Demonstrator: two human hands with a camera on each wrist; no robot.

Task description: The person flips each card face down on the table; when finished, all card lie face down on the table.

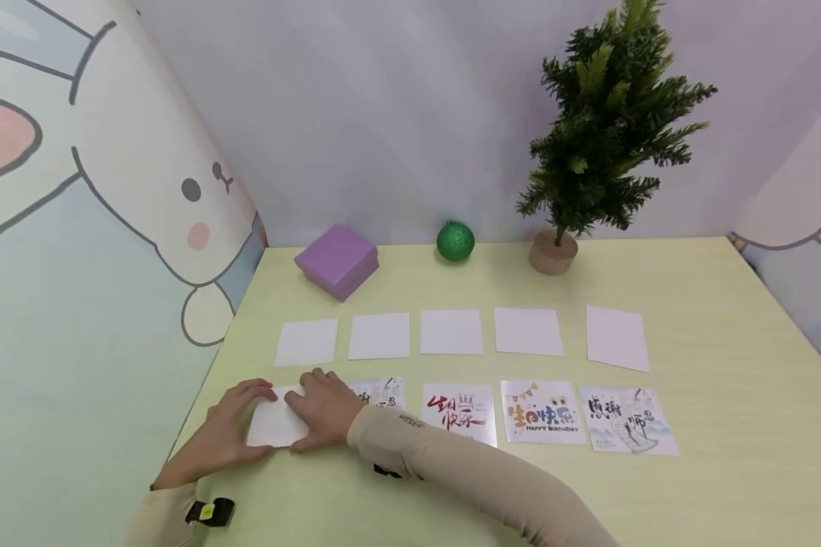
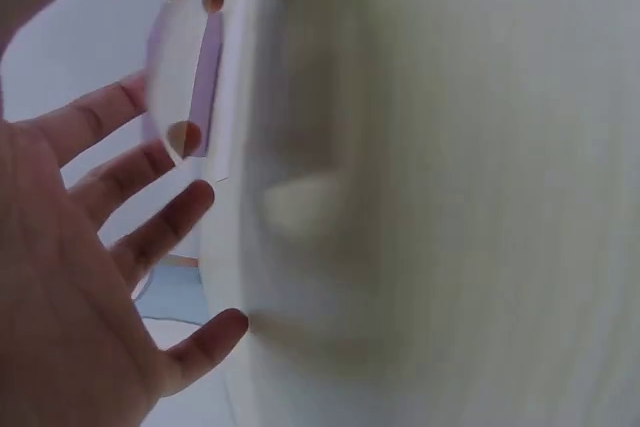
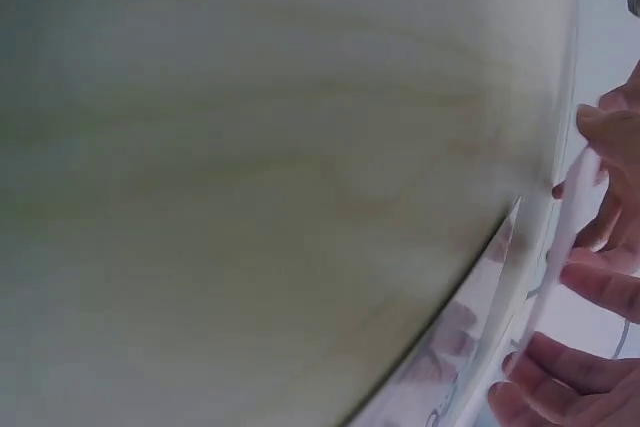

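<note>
Both hands hold one blank white card [image 1: 274, 424] at the left end of the front row. My left hand [image 1: 224, 427] grips its left side, thumb at the near corner and fingers toward the far edge. My right hand [image 1: 328, 410] grips its right side, and the right wrist view shows the card [image 3: 566, 227] edge-on between fingers and thumb, raised off the table. In the left wrist view the left hand's lower fingers [image 2: 165, 232] are spread beside the table. A printed card [image 1: 386, 390] is partly hidden behind the right hand and sleeve.
Several blank white cards [image 1: 451, 331] lie in a row farther back. Printed cards [image 1: 543, 412] continue the front row rightward. Along the back stand a purple box [image 1: 338, 258], a green glitter ball [image 1: 455, 241] and a small artificial tree [image 1: 602, 129]. A rabbit-painted wall [image 1: 130, 175] borders the left side.
</note>
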